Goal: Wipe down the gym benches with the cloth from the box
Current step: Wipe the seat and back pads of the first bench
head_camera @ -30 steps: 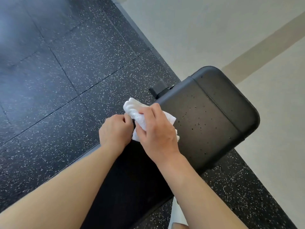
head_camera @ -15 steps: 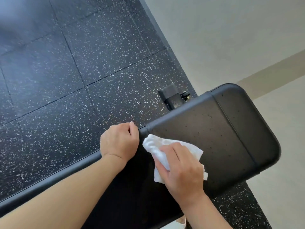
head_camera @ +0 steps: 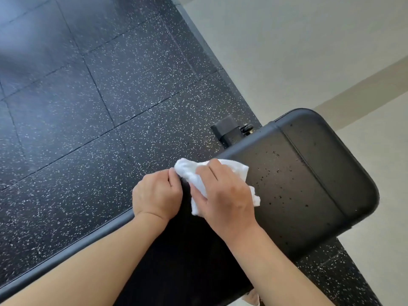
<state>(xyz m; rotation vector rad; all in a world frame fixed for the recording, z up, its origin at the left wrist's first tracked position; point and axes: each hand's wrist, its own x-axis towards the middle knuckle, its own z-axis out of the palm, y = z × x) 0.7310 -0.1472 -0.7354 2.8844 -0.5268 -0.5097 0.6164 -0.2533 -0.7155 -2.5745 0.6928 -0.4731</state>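
A black padded gym bench [head_camera: 298, 184] runs from the lower left to the right, its end section dotted with small droplets. A bunched white cloth [head_camera: 189, 171] lies on the pad near its far edge. My right hand [head_camera: 225, 197] grips the cloth and presses it onto the pad, with part of the cloth hidden under the palm. My left hand [head_camera: 156, 195] rests curled in a fist on the bench's far edge, its knuckles touching the cloth's left end.
A black frame foot with a small wheel [head_camera: 227, 131] sticks out from under the bench's far side. Black speckled rubber tiles [head_camera: 88, 107] cover the floor to the left. A pale surface [head_camera: 287, 51] fills the upper right.
My right hand has slid the cloth from the middle of the pad back to the far edge, up against my left fist. The left hand stayed on the edge.
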